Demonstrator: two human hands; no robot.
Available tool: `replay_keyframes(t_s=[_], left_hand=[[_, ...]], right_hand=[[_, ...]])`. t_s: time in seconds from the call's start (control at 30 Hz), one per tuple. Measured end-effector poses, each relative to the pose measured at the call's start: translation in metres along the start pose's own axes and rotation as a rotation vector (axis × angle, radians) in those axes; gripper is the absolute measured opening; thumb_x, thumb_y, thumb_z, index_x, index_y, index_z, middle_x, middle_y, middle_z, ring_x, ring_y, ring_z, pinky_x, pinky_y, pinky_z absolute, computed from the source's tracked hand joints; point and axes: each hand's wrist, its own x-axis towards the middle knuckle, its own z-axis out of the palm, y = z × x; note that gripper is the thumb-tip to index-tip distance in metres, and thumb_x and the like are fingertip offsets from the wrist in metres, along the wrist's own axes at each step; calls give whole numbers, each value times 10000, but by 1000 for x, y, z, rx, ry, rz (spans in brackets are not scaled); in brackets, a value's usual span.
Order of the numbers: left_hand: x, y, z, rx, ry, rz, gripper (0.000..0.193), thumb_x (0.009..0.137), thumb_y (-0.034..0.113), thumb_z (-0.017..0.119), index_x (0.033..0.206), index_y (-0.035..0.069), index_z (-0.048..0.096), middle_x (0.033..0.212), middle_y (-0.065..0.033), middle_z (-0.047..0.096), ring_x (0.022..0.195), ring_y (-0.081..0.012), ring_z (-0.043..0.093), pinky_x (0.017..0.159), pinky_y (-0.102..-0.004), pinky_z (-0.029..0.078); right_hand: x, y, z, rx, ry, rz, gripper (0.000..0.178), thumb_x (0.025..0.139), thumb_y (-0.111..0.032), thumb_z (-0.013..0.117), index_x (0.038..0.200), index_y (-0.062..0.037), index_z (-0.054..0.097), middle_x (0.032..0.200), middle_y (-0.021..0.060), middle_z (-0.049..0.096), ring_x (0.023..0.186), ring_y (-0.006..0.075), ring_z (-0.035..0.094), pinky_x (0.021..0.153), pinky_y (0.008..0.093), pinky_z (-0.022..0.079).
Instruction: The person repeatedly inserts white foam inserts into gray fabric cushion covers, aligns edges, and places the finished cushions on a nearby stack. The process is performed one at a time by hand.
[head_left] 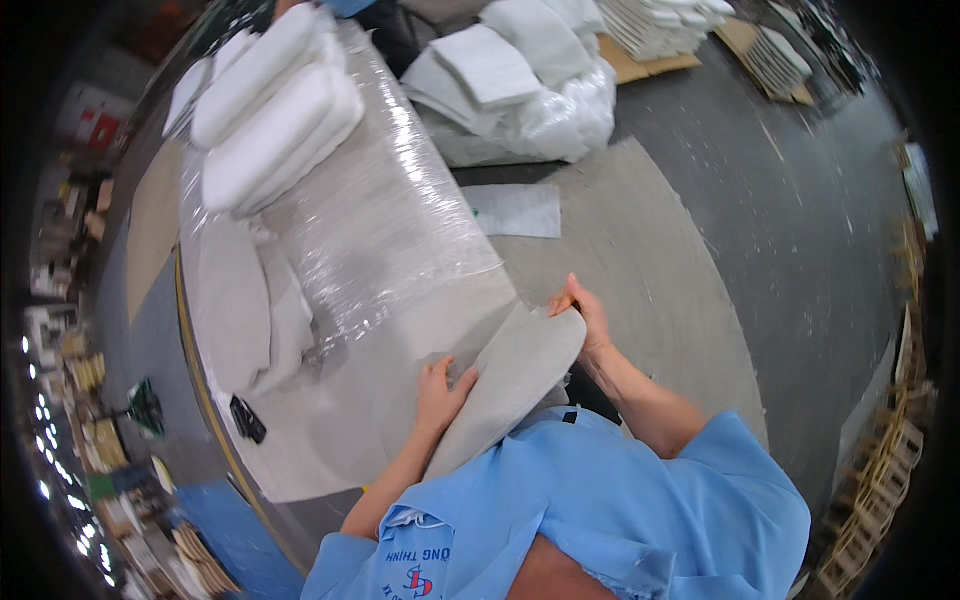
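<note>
A grey fabric piece (515,375) with a rounded end lies slantwise in front of my body, its lower part against my shirt. My right hand (582,312) pinches its far right edge, the index finger pointing up. My left hand (438,395) rests beside the piece's left edge, thumb touching that edge and fingers apart on the table cover. Beneath is a table covered in grey cloth (365,420), with clear plastic film (400,230) over its farther part.
White padded cushions (275,130) are piled at the far left, near loose grey fabric (235,300) and a small black item (247,420). Plastic-wrapped white pads (520,90) stand beyond, with a flat white sheet (520,210) before them. Another person's clothing shows at the top.
</note>
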Motion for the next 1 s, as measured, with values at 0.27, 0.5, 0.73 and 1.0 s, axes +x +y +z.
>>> replay_keyframes(t_s=[0.27, 0.5, 0.73, 1.0], left_hand=[[2, -58, -40, -247, -112, -191, 451, 943, 406, 714, 1130, -3, 673, 991, -208, 708, 958, -373, 669, 843, -443, 518], [3, -52, -41, -47, 268, 16, 182, 1018, 235, 600, 1029, 53, 601, 931, -233, 688, 875, -473, 648, 755, -535, 503], [9, -63, -34, 15, 210, -33, 167, 1053, 274, 537, 1065, 122, 606, 887, -221, 697, 863, -462, 672, 737, -558, 502], [21, -69, -20, 105, 214, -72, 166, 1066, 288, 518, 1049, 154, 614, 814, -195, 704, 782, -433, 688, 673, -560, 501]], right_hand=[[29, 7, 20, -597, -283, 166, 538, 1037, -504, 593, 685, -100, 644, 654, 68, 591, 705, 198, 561, 819, 344, 461], [53, 7, 103, -1968, -749, 448, 665, 942, -599, 687, 1165, 26, 726, 1005, 157, 710, 897, 268, 666, 784, 398, 505], [37, 51, 101, -1871, -632, -152, 395, 1007, -447, 595, 1095, -82, 714, 1034, 228, 734, 1009, 430, 696, 891, 521, 538], [35, 54, 109, -1939, -557, -258, 307, 1021, -370, 573, 1005, -82, 680, 912, 221, 721, 912, 447, 691, 807, 552, 534]])
